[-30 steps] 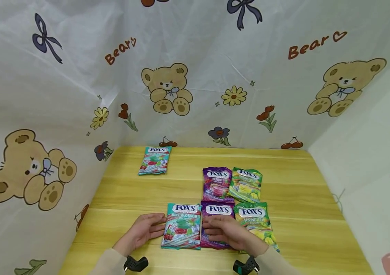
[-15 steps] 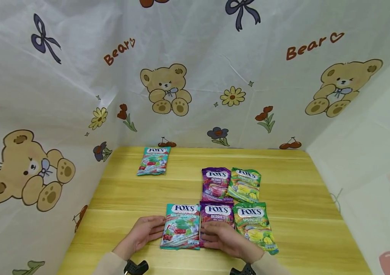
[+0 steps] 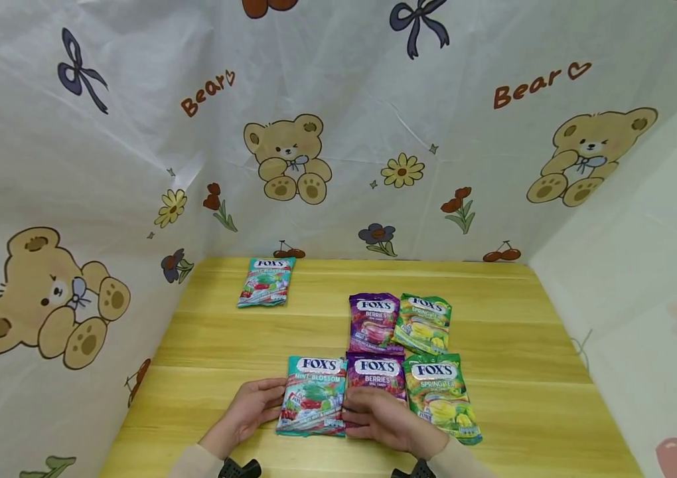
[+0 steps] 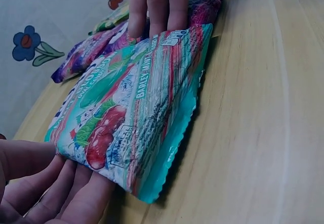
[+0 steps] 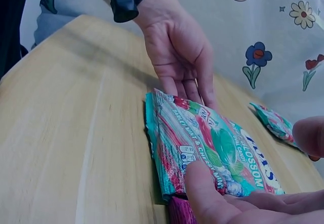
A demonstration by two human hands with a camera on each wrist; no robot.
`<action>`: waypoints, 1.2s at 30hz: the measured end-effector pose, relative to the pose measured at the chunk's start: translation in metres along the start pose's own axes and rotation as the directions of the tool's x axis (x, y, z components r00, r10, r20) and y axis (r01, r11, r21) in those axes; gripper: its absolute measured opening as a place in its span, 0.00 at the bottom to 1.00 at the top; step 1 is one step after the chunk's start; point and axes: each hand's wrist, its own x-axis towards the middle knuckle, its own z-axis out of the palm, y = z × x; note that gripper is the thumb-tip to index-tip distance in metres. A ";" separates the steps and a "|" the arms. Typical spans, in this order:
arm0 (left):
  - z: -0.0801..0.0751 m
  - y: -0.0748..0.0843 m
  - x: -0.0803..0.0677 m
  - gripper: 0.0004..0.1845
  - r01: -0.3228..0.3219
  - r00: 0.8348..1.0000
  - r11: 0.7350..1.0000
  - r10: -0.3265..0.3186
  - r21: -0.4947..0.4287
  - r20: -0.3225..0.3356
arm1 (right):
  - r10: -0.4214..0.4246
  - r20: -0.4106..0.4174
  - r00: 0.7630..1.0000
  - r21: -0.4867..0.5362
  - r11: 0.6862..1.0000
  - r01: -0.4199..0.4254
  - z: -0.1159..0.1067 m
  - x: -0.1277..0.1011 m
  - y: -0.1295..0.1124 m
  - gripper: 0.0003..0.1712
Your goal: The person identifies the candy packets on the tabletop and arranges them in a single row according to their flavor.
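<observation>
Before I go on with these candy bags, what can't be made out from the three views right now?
- Head view: the lower half of the near purple bag is hidden under the right hand.
- Left wrist view: the left hand is cut off by the frame edge; its fingertips are under the teal bag.
- Head view: small print on the far teal bag is too small to read.

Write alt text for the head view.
Two hands, left hand and right hand, flank a teal candy bag on a wooden table. Purple and green bags lie alongside; another teal bag lies at the far left.
</observation>
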 end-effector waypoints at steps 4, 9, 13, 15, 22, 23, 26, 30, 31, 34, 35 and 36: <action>-0.001 0.002 0.000 0.25 -0.002 1.000 1.000 0.002 0.022 0.024 | 0.001 -0.019 1.000 0.018 1.000 0.000 0.003 0.004 0.001 0.42; -0.002 0.002 -0.001 0.28 0.005 0.997 0.999 -0.008 0.034 0.078 | -0.005 -0.040 0.999 0.031 1.000 0.006 0.005 0.008 0.002 0.42; -0.004 0.002 -0.002 0.31 0.024 0.992 1.000 -0.024 0.005 0.120 | -0.018 -0.057 0.998 0.039 0.999 0.020 0.007 0.011 0.003 0.41; -0.004 0.002 -0.002 0.32 0.035 0.989 0.999 -0.033 -0.014 0.146 | -0.025 -0.064 0.998 0.046 0.999 0.028 0.008 0.012 0.003 0.41; -0.006 0.002 -0.001 0.37 0.062 0.966 0.992 -0.031 -0.114 0.256 | -0.053 -0.078 0.996 0.051 0.997 0.057 0.011 0.016 0.003 0.36; -0.005 0.002 -0.001 0.37 0.065 0.963 0.989 -0.028 -0.130 0.268 | -0.055 -0.081 0.995 0.052 0.997 0.060 0.012 0.017 0.003 0.36; -0.005 0.002 0.000 0.38 0.071 0.955 0.982 -0.016 -0.177 0.296 | -0.063 -0.089 0.994 0.057 0.996 0.068 0.014 0.020 0.004 0.37; -0.005 0.003 0.000 0.38 0.064 0.958 0.973 0.003 -0.222 0.288 | -0.079 -0.102 0.992 0.047 0.995 0.084 0.015 0.023 0.003 0.38; -0.005 0.003 0.000 0.39 0.062 0.959 0.971 0.007 -0.232 0.285 | -0.086 -0.098 0.991 0.039 0.995 0.090 0.014 0.024 0.002 0.38; -0.004 0.004 0.000 0.39 0.059 0.958 0.965 0.017 -0.255 0.286 | -0.098 -0.075 0.992 0.032 0.994 0.101 0.014 0.025 0.000 0.38; -0.004 0.005 0.000 0.39 0.058 0.958 0.964 0.020 -0.261 0.286 | -0.104 -0.065 0.993 0.035 0.994 0.106 0.014 0.025 0.000 0.38; -0.004 0.005 0.000 0.39 0.057 0.957 0.962 0.023 -0.266 0.288 | -0.108 -0.060 0.992 0.039 0.993 0.110 0.014 0.025 -0.001 0.38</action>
